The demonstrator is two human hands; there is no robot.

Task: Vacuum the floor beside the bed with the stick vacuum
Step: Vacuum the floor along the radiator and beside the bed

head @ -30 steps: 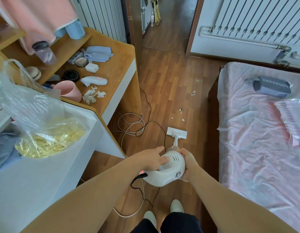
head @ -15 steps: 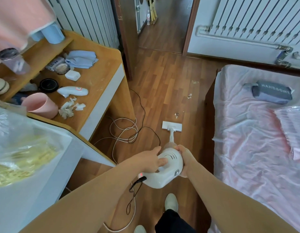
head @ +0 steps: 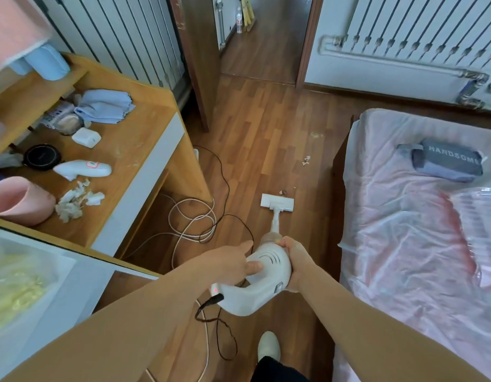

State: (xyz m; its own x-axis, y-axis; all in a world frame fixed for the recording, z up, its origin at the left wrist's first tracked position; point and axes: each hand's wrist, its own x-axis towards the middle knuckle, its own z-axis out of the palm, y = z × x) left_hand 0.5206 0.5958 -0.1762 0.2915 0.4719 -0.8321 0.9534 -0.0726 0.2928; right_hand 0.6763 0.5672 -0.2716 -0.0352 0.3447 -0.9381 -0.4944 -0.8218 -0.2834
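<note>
A white stick vacuum [head: 262, 282] points away from me over the wooden floor [head: 255, 139]. Its flat head [head: 277, 201] rests on the boards between the desk and the bed. My left hand [head: 233, 261] lies on the left side of the motor body, forefinger stretched out. My right hand [head: 295, 260] grips the body's right side. A small scrap [head: 281, 192] lies just beyond the head, and more paper scraps [head: 305, 160] lie farther on, near the bed [head: 404, 244], which is wrapped in clear plastic.
A wooden desk [head: 145, 133] with a pink cup [head: 21, 201], cloth and crumpled tissue stands on the left. White and black cables [head: 194, 219] coil on the floor beside it. A grey bag [head: 448, 161] lies on the bed. An open doorway [head: 261, 40] is ahead.
I have stepped forward and the vacuum head has slid forward along the floor over several scraps, which no longer show. Both hands hold the body as before.
</note>
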